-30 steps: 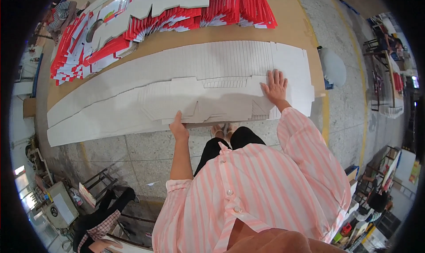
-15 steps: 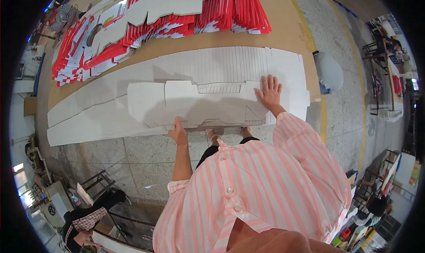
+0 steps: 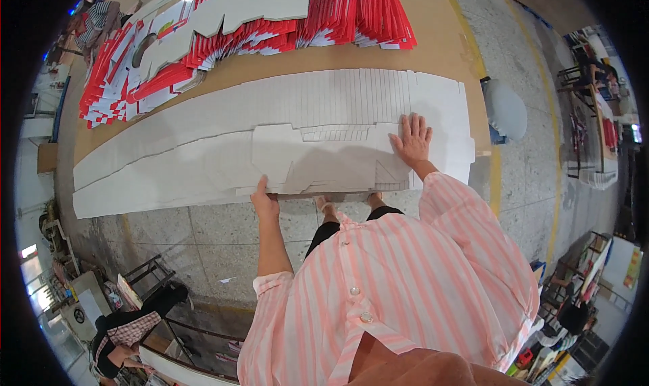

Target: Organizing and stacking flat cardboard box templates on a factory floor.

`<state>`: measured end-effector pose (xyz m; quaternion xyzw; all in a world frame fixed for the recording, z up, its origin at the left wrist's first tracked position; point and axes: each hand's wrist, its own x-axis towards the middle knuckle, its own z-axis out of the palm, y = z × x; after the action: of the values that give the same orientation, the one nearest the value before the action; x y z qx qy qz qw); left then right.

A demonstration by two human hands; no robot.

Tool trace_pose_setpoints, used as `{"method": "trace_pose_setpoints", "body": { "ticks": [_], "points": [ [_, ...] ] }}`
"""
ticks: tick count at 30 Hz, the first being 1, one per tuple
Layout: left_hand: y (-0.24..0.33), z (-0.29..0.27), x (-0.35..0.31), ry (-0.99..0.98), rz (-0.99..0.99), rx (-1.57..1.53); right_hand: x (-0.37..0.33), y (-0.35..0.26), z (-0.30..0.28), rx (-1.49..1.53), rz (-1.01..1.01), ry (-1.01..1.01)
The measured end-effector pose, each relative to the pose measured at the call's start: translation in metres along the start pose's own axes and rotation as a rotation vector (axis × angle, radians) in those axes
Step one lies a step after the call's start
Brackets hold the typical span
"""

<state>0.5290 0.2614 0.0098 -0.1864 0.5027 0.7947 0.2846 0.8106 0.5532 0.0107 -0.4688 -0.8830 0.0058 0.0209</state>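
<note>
Head view, looking down on a long counter [image 3: 433, 55] with a brown top. We see the left hand [image 3: 263, 195] at the near edge of a fanned spread of white die-cut card blanks [image 3: 203, 159], thumb on top of the top blank [image 3: 318, 156] and the other fingers hidden under the edge; we judge the hand to be pinching that edge, though the underside cannot be seen. The right hand [image 3: 414, 141] lies flat, fingers spread and open, pressing the right end of the same blank onto the spread, gripping nothing.

Compared with half a second ago, the top blank has shifted: its left flap, then standing out as a distinct panel over the spread, now lies flush with the row, and the left hand sits slightly further left along the edge. The right hand has kept nearly the same place. We read this as the blank being squared into the overlapping row, with alignment close to done.

The white blanks run across the counter from the left end to the right hand, each overlapping the next. Beyond them lies a second fan of red-and-white printed blanks [image 3: 257, 28]. Below the counter edge are the grey stone floor [image 3: 203, 244] and the person's striped pink shirt [image 3: 405, 291]; another person [image 3: 128, 332] is at lower left.
</note>
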Motion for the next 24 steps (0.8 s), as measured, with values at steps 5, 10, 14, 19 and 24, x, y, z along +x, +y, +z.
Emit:
{"method": "trace_pose_setpoints", "body": {
  "ticks": [5,10,14,19,24],
  "points": [
    [-0.006,-0.005,0.008,0.079,0.283,0.584,0.000,0.000,0.000,-0.066,0.029,-0.022],
    [-0.001,0.000,0.001,0.034,0.110,0.141,0.000,0.001,0.002,-0.033,0.007,-0.004],
    [-0.001,0.007,-0.003,0.009,0.410,0.552,0.001,0.004,0.005,-0.089,0.026,-0.027],
    [0.000,0.003,0.000,0.021,0.161,0.282,0.001,0.006,0.006,-0.030,0.000,0.012],
    [-0.002,-0.002,0.004,0.196,0.190,0.436,0.000,0.007,0.007,-0.026,0.000,0.016]
  ]
}}
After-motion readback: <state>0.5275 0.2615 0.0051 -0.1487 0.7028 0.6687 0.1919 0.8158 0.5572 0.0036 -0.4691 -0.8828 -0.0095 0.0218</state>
